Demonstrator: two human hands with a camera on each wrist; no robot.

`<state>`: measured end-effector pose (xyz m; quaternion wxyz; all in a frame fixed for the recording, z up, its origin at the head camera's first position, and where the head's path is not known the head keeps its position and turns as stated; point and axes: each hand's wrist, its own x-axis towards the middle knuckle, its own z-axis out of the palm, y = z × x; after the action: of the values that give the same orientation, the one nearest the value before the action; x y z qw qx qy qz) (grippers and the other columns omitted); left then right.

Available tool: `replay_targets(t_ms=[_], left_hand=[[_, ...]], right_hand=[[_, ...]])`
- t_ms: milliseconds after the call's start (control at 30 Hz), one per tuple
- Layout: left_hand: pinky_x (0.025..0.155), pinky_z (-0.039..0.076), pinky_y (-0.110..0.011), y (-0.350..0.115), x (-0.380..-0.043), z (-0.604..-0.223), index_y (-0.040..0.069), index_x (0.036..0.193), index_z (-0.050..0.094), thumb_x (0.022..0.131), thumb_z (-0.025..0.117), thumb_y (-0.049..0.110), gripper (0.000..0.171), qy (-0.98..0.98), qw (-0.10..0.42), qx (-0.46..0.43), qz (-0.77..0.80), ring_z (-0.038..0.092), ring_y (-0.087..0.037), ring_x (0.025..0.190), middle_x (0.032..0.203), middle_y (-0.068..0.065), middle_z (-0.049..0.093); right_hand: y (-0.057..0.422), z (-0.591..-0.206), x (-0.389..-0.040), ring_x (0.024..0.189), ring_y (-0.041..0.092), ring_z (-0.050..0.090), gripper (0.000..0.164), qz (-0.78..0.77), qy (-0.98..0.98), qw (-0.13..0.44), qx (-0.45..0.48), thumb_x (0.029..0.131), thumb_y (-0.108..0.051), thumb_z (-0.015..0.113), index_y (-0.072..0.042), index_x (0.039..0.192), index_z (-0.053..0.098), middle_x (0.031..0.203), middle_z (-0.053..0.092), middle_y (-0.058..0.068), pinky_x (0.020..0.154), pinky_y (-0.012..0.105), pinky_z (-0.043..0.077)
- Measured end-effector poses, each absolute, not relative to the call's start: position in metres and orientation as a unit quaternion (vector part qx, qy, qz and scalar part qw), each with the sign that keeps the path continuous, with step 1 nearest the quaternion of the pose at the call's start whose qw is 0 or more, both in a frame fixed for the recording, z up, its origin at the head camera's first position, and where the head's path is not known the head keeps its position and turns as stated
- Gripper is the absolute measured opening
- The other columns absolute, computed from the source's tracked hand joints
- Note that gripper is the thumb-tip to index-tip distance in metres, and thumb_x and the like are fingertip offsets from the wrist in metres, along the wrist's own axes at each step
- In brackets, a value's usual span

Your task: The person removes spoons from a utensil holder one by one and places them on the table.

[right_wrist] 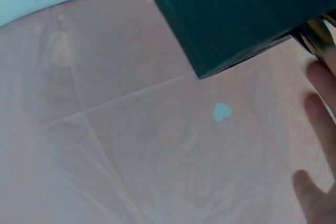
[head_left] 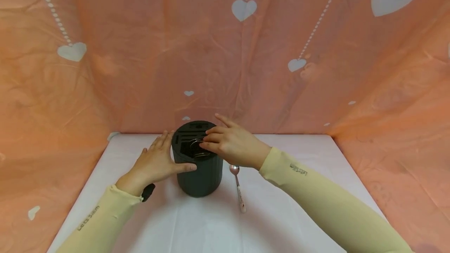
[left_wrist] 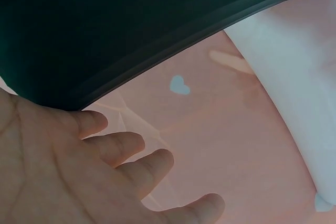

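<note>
A thin gold metallic looped object [right_wrist: 316,31] sits in the near top opening of a dark-green, plastic-looking cylindrical holder [head_left: 199,180], left of centre. The right hand [head_left: 237,145] bends its fingers to it; whether pinching cannot be told. The left hand [head_left: 154,163], fingers spread, touches the holder. Likely placing or removing; next needs steadiness.

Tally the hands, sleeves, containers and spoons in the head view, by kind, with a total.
Hands (left hand, right hand): 2
Sleeves (left sleeve, right sleeve): 2
Dark container: 1
Spoon: 1
Total: 6
</note>
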<state>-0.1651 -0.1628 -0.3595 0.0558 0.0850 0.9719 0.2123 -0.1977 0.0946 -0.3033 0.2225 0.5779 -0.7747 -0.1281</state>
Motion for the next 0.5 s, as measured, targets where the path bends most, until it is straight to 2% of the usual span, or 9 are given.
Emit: replay_targets(t_ms=[333,500], left_hand=[[0.105,0.012,-0.076,-0.1642,-0.1642,-0.3583,-0.004,0.158,0.009,0.068,0.063,0.086,0.138,0.972,0.048,0.087,0.213,0.013,-0.049,0.146,0.162,-0.029,0.008],[0.105,0.013,-0.076,-0.1630,-0.1646,-0.3573,-0.003,0.158,0.008,0.067,0.062,0.088,0.140,0.972,0.049,0.088,0.212,0.013,-0.048,0.146,0.162,-0.029,0.009]], right_hand=[[0.0944,-0.3028,-0.1992,0.130,0.023,0.052,0.043,-0.138,-0.777,0.229,0.569,0.086,-0.007,0.077,-0.015,0.128,0.069,0.130,0.065,0.004,0.118,0.055,0.005],[0.0964,-0.3041,-0.2016,0.127,0.021,0.055,0.035,-0.100,-0.777,0.238,0.574,0.089,-0.009,0.074,-0.015,0.124,0.072,0.125,0.068,0.002,0.119,0.053,0.007]])
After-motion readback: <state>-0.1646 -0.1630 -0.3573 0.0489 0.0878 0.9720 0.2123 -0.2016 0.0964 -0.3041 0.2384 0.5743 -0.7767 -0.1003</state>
